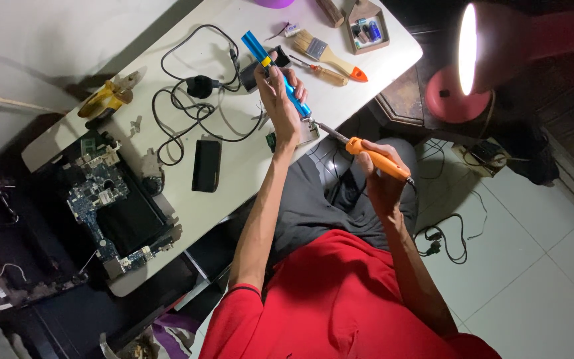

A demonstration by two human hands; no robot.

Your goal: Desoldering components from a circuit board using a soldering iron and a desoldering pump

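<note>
The left hand (279, 100) is closed around a blue desoldering pump (276, 65) above the white tabletop (234, 173). Just beside its lower end, the right hand (381, 179) grips an orange soldering iron (375, 158). Left of the left hand lies a black rectangular box (206, 165); beyond it, a paintbrush (327, 54).

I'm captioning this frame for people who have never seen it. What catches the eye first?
At centre, the left hand holds a blue pen-shaped tool over the white table, while the right hand grips an orange soldering iron. A glowing pink lamp stands top right, and a bare circuit board lies at left.
</note>
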